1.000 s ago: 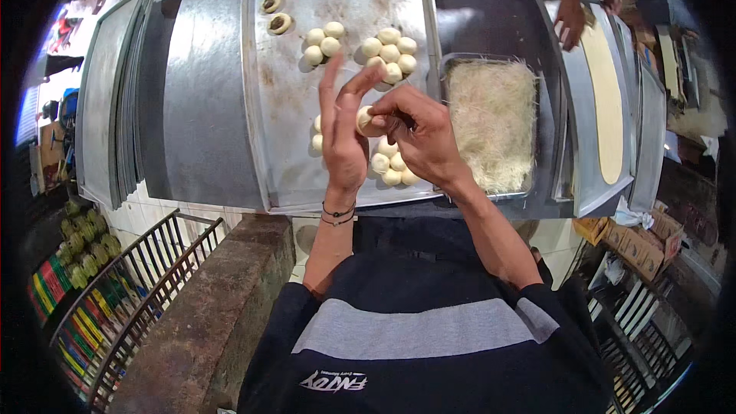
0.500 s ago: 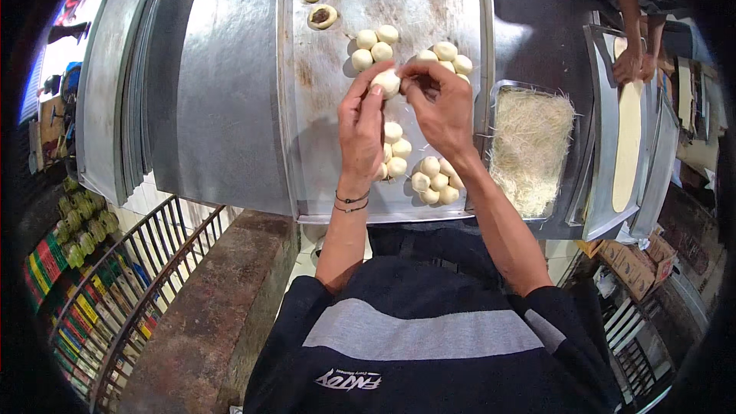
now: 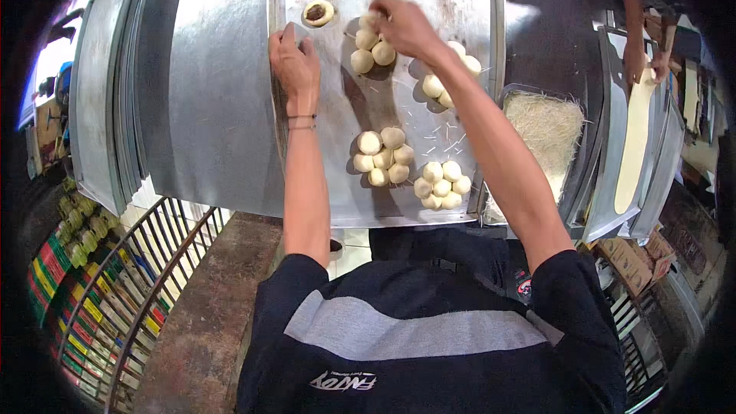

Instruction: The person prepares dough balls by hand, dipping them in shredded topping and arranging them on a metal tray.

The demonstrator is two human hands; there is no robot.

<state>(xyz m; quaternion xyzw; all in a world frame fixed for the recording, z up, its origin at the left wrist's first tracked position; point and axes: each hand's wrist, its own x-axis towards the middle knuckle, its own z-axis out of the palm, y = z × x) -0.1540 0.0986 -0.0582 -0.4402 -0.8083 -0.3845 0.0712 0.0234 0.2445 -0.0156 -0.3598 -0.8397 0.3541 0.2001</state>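
My right hand (image 3: 389, 21) has its fingertips round a pale dough ball (image 3: 368, 21) at the upper cluster on the metal tray (image 3: 341, 199). My left hand (image 3: 294, 56) is at the tray's left side, fingers bent and apart, with no dough visible in them. Two flattened dough rounds with dark filling (image 3: 317, 12) lie above it. Several clusters of balls sit on the tray, including two near the front (image 3: 383, 157) (image 3: 441, 184), with pale strands scattered between.
Right of the tray is a pan of pale shredded strands (image 3: 540, 138). A co-worker's hands (image 3: 644, 65) are at a long dough strip (image 3: 634, 146) on another tray. Stacked metal trays (image 3: 103, 84) stand at the left. Railings (image 3: 146, 261) and boxes (image 3: 640, 257) are below.
My hands have separated: the right moved up with a ball to the upper cluster, the left moved to the tray's left side. The co-worker's hands have come down onto the dough strip.
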